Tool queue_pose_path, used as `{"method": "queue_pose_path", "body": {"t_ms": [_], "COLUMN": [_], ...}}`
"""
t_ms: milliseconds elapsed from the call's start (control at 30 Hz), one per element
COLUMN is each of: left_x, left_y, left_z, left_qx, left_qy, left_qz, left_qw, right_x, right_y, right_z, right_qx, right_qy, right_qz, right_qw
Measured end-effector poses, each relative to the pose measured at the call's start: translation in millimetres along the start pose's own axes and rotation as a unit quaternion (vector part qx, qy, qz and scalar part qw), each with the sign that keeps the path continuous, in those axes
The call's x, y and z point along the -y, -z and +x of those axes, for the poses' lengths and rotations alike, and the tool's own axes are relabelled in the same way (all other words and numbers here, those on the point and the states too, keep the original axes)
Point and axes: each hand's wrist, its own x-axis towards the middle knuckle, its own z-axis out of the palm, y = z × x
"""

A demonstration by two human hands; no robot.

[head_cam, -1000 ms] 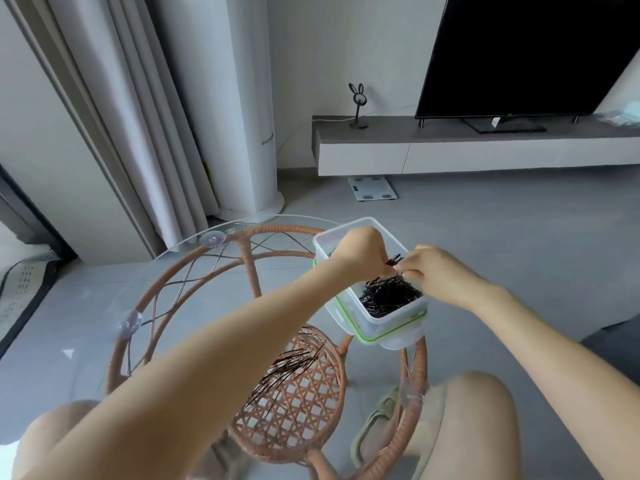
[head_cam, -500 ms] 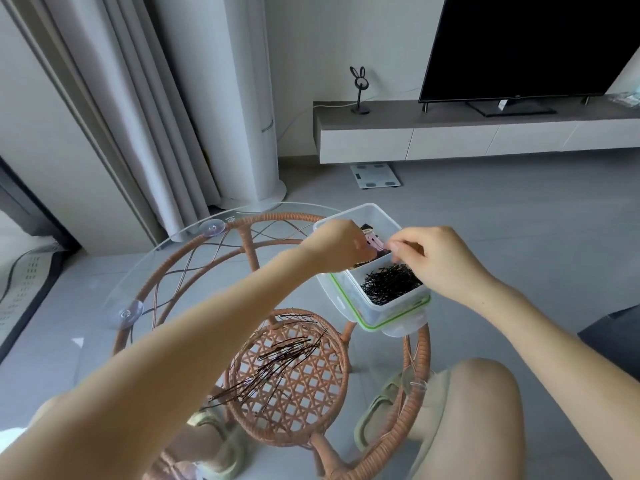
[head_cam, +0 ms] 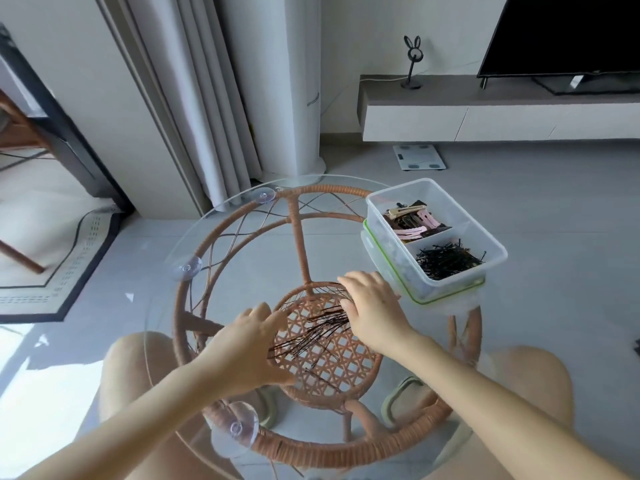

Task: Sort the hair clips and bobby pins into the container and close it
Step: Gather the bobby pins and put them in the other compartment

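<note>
On the round glass-topped rattan bench [head_cam: 235, 258], hemming in loose dark wire bobby pins [head_cam: 311, 336] with left hand [head_cam: 247, 344] and right hand [head_cam: 372, 308], both open-fingered, gripping nothing, near the clear two-compartment plastic container [head_cam: 450, 284] (perched at the edge); a risk of flicking pins off slick glass if swept hastily.

1. I am looking into a home living room.
2. I see a television [head_cam: 568, 32] standing on a low cabinet [head_cam: 415, 119] along the wall.
3. I see long curtains [head_cam: 207, 98], a rug [head_cam: 69, 271] and a bathroom scale [head_cam: 419, 157] on the floor.
</note>
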Motion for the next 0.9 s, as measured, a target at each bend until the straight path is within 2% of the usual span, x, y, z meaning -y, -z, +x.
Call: {"method": "queue_pose_path", "body": {"t_ms": [100, 200, 333, 400, 500, 567, 667, 900], "left_x": [-4.4, -11.9, -13.8, -10.2, 1.4, 10.1, 16.3, 14.9], "left_y": [-9.1, -9.2, -7.2, -5.5, -0.9, 1.2, 1.0, 8.2], "left_z": [0.3, 7.8, 17.3, 16.3, 10.0, 6.7, 7.6, 22.9], "left_qx": [-0.043, -0.074, -0.098, -0.100, -0.090, -0.053, -0.021, -0.026], "left_qy": [0.003, -0.014, -0.011, -0.002, -0.015, -0.039, -0.062, -0.091], "left_qz": [-0.046, -0.093, -0.127, -0.128, -0.078, -0.041, -0.035, -0.080], "left_qw": [0.998, 0.993, 0.987, 0.987, 0.993, 0.997, 0.997, 0.992], "right_x": [16.5, 29.7, 32.8, 24.9, 12.3, 8.3, 11.8, 37.2], "right_y": [-14.7, -19.7, -3.1, 6.1, 11.8, 13.0, 13.4, -2.2], "right_z": [-17.0, -33.0, -45.2, -52.9, -62.5, -64.2, -64.7, -66.0], "right_qx": [-0.008, 0.024, 0.070, 0.081, 0.088, 0.093, 0.096, 0.134], "right_qy": [0.038, 0.075, 0.064, 0.046, 0.009, -0.031, -0.067, -0.019], "right_qz": [0.062, 0.105, 0.170, 0.115, -0.056, -0.082, -0.004, 0.119], "right_qw": [0.997, 0.991, 0.981, 0.989, 0.994, 0.992, 0.993, 0.984]}}
